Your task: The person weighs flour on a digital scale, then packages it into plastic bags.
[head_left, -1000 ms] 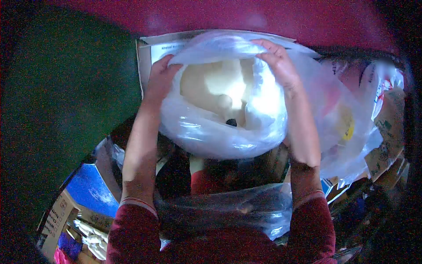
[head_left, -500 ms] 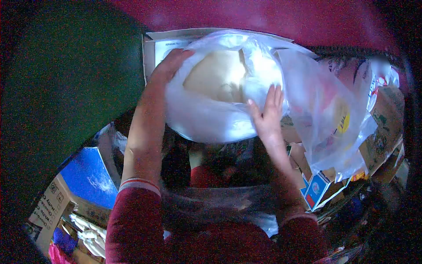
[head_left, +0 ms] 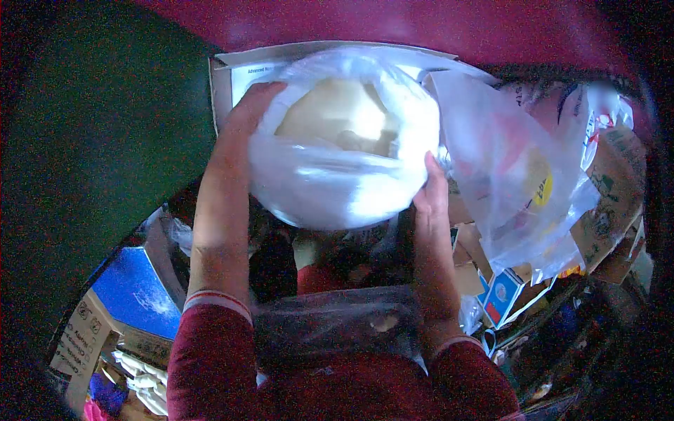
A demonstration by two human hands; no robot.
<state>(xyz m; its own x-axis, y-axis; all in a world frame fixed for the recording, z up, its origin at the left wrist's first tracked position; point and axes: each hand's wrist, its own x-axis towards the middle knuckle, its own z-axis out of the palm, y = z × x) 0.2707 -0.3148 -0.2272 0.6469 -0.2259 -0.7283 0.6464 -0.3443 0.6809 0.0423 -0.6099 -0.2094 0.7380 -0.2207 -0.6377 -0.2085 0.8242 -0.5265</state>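
A rounded, translucent plastic bag (head_left: 323,200) is held up in front of a white printed panel (head_left: 242,85), its mouth already spread around a cream-coloured interior and not gathered or tied. The left hand (head_left: 261,102) grips its upper left edge; the right hand (head_left: 434,188) grips its lower right side, fingers partly hidden.

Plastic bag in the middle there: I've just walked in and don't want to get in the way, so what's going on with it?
A person has a bulging, milky plastic bag between both hands: the left hand at its upper left, the right hand at its lower right. Its mouth is open, showing something pale inside that I can't identify. To the right hang looser plastic and a small blue-and-red box.
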